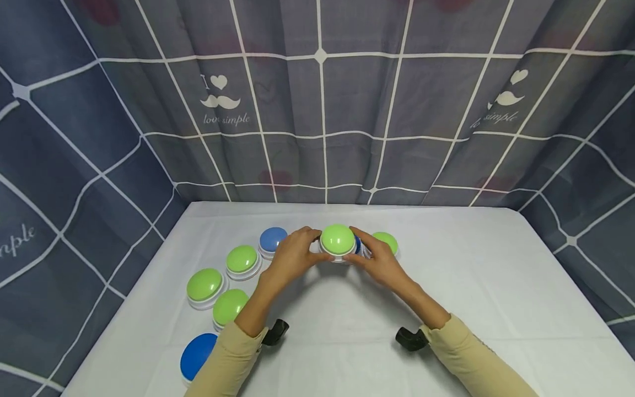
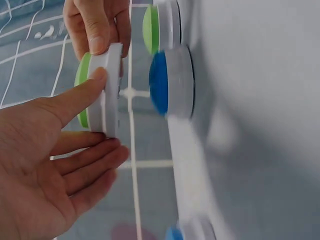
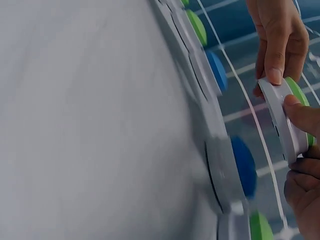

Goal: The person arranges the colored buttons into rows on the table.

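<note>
Both hands hold one push button (image 1: pixel 337 239) with a green dome and white base, lifted above the table. My left hand (image 1: pixel 296 253) grips its left side, with the thumb (image 2: pixel 82 95) on the white base and the fingers beneath. The right hand (image 1: pixel 381 261) pinches the opposite side, its thumb (image 3: pixel 300 112) across the base in the right wrist view. Just behind the held button, a blue button (image 2: pixel 159 82) stands on the table, mostly hidden in the head view. Touching or close beside that one is another green button (image 1: pixel 386 241).
Along the left, a curved row has a blue button (image 1: pixel 273 239), green buttons (image 1: pixel 241 259) (image 1: pixel 204 284) (image 1: pixel 230 306) and a larger-looking blue button (image 1: pixel 197 355) partly behind the left sleeve. A white cloth covers the table (image 1: pixel 471 286). Grey checked curtains (image 1: pixel 357 99) enclose it.
</note>
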The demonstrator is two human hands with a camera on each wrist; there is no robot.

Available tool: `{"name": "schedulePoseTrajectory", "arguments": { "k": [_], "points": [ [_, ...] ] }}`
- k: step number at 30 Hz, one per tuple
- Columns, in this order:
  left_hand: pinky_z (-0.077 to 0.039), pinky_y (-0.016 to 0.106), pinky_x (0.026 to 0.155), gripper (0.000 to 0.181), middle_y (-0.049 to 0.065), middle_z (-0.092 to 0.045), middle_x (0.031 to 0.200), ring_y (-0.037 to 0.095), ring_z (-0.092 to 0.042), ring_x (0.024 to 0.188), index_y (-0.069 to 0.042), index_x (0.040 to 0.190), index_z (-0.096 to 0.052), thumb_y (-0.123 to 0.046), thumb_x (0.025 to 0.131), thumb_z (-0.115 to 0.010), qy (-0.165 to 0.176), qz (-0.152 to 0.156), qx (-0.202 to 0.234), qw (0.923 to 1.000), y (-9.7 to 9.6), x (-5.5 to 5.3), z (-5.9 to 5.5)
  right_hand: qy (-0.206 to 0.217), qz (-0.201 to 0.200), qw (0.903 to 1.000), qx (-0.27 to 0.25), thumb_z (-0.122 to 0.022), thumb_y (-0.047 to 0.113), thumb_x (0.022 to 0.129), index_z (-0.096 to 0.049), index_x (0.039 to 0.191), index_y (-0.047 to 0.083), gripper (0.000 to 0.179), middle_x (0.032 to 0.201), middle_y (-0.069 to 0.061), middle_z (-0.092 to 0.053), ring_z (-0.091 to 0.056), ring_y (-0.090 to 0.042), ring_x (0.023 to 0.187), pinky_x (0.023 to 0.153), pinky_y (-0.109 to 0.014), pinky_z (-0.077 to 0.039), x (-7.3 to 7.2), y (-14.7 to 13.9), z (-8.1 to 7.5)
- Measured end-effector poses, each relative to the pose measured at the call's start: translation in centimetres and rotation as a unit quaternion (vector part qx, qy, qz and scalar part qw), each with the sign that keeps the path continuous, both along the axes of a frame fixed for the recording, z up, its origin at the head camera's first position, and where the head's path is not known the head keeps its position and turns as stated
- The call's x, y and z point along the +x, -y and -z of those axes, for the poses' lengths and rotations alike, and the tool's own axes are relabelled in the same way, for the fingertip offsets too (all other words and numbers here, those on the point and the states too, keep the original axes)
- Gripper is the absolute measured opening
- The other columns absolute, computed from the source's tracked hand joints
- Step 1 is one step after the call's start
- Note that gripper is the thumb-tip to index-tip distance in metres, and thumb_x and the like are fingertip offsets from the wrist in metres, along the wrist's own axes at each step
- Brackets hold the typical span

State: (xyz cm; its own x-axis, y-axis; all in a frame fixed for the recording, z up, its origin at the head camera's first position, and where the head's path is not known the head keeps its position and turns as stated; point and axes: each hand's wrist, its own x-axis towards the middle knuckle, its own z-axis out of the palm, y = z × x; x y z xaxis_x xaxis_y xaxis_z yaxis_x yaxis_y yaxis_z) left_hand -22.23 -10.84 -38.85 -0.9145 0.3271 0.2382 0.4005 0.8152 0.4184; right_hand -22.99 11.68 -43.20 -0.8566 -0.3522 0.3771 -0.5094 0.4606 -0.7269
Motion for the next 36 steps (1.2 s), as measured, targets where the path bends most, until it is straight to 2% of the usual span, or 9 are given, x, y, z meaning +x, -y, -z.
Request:
{"name": "schedulePoseTrajectory", "arguments": {
  "k": [7, 13, 21, 25, 28, 33, 36],
  "points": [
    [-0.053, 0.04, 0.077, 0.057, 0.007, -0.067, 0.111, 0.022, -0.065, 0.096, -0.008, 0.12, -0.068, -0.046, 0.08, -0.082, 0.005, 0.049, -0.033, 0.9983, -5.1, -2.2, 0.5, 0.042, 0.036, 0.9984, 0.014, -0.076, 0.022, 0.089, -0.045, 0.147, 0.003, 0.068, 0.145, -0.019, -0.048, -0.042, -0.039, 0.135, 0.108, -0.056, -0.035, -0.2, -5.2, -0.2],
    [-0.053, 0.038, 0.076, 0.058, 0.003, -0.067, 0.113, 0.017, -0.065, 0.095, -0.011, 0.121, -0.068, -0.049, 0.08, -0.08, 0.009, 0.073, -0.054, 0.9958, -9.5, -3.7, 0.7, 0.033, 0.059, 0.9973, 0.029, -0.074, 0.02, 0.091, -0.044, 0.146, -0.001, 0.066, 0.147, -0.023, -0.044, -0.04, -0.044, 0.135, 0.106, -0.05, -0.037, -0.1, -9.3, -0.1],
    [-0.053, 0.035, 0.081, 0.06, -0.001, -0.065, 0.117, 0.013, -0.063, 0.101, -0.013, 0.126, -0.066, -0.051, 0.081, -0.078, 0.006, 0.102, -0.088, 0.9909, -14.4, -5.6, 1.0, 0.034, 0.092, 0.9937, 0.053, -0.073, 0.02, 0.092, -0.042, 0.147, -0.003, 0.067, 0.146, -0.029, -0.042, -0.039, -0.05, 0.133, 0.104, -0.052, -0.038, 0.0, -13.6, -0.3],
    [-0.052, 0.034, 0.08, 0.056, -0.003, -0.065, 0.115, 0.01, -0.062, 0.099, -0.014, 0.123, -0.067, -0.051, 0.082, -0.077, 0.0, 0.114, -0.096, 0.9889, -16.1, -6.3, 1.3, 0.034, 0.104, 0.9918, 0.066, -0.072, 0.022, 0.092, -0.041, 0.147, -0.004, 0.068, 0.146, -0.032, -0.041, -0.039, -0.051, 0.132, 0.102, -0.055, -0.038, 0.0, -15.2, -0.3],
    [-0.052, 0.031, 0.079, 0.052, -0.004, -0.065, 0.111, 0.008, -0.061, 0.096, -0.015, 0.119, -0.068, -0.051, 0.083, -0.076, -0.006, 0.124, -0.114, 0.9856, -17.0, -6.6, 2.0, 0.036, 0.108, 0.9902, 0.081, -0.072, 0.023, 0.092, -0.041, 0.146, -0.005, 0.068, 0.144, -0.033, -0.042, -0.041, -0.052, 0.13, 0.101, -0.058, -0.039, -0.1, -16.1, 0.2],
    [-0.05, 0.025, 0.081, 0.049, -0.004, -0.064, 0.102, 0.01, -0.062, 0.092, -0.015, 0.112, -0.07, -0.055, 0.085, -0.072, -0.032, 0.144, -0.185, 0.9715, -17.8, -6.5, 3.4, 0.051, 0.104, 0.9868, 0.113, -0.074, 0.023, 0.091, -0.043, 0.143, -0.008, 0.068, 0.14, -0.034, -0.046, -0.044, -0.054, 0.127, 0.099, -0.062, -0.04, -0.1, -16.9, 1.7],
    [-0.049, 0.025, 0.083, 0.048, -0.004, -0.064, 0.099, 0.012, -0.062, 0.092, -0.015, 0.11, -0.071, -0.056, 0.085, -0.071, -0.043, 0.145, -0.217, 0.9645, -18.1, -6.3, 3.8, 0.061, 0.102, 0.9839, 0.134, -0.073, 0.025, 0.091, -0.043, 0.142, -0.01, 0.069, 0.139, -0.035, -0.046, -0.044, -0.055, 0.125, 0.097, -0.063, -0.041, -0.1, -16.9, 2.2]
  ]
}}
